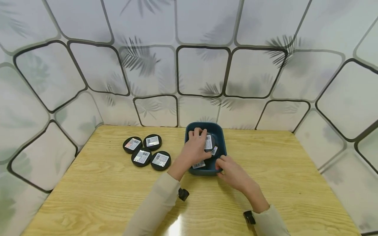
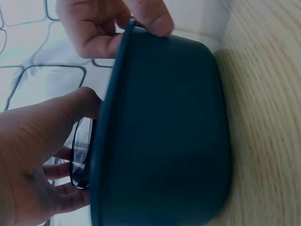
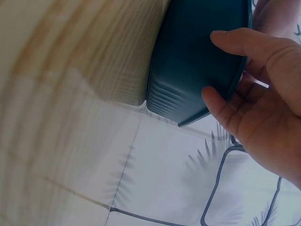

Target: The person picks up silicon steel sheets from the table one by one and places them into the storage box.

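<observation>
A dark teal plastic bin (image 1: 222, 131) stands on the table with round black labelled discs inside. My left hand (image 1: 195, 147) reaches into it and grips one flat, round black disc (image 1: 209, 143) bearing a white barcode label. In the left wrist view, this disc (image 2: 81, 153) sits tilted at the bin's rim between thumb and fingers. My right hand (image 1: 233, 172) holds the bin's near right corner, thumb outside and fingers over the rim, as the right wrist view shows with the bin's wall (image 3: 197, 61). Other labels (image 1: 199, 165) show below the left hand, partly hidden.
Left of the bin, several matching black discs (image 1: 141, 157) lie label-up in a close group on the wooden table (image 1: 103, 190). A patterned curtain (image 1: 203, 72) rises directly behind the table's far edge, close to the bin.
</observation>
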Demonstrator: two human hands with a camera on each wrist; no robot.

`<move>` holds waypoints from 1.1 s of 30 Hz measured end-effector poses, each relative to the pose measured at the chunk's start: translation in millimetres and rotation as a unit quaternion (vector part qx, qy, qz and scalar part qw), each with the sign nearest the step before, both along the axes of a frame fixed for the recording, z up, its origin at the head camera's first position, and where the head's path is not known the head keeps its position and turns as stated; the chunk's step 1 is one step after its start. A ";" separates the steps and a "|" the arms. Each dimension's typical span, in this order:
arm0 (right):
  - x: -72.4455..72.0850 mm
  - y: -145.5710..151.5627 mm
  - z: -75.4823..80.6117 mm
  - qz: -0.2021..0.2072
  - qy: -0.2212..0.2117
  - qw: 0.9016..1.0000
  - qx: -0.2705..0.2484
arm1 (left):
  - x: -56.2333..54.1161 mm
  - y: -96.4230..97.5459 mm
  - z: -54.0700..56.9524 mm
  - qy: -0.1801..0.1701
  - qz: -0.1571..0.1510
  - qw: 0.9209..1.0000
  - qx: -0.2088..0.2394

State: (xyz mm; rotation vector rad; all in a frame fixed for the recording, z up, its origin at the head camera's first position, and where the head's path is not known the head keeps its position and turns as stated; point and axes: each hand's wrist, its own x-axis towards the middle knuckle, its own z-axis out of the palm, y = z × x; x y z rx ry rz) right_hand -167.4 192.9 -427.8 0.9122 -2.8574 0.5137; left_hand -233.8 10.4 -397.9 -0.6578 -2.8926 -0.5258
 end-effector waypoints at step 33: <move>1.3 -0.1 -0.3 -0.003 0.002 1.000 -0.004 | -24.4 19.8 -33.8 0.002 -0.031 0.997 -0.067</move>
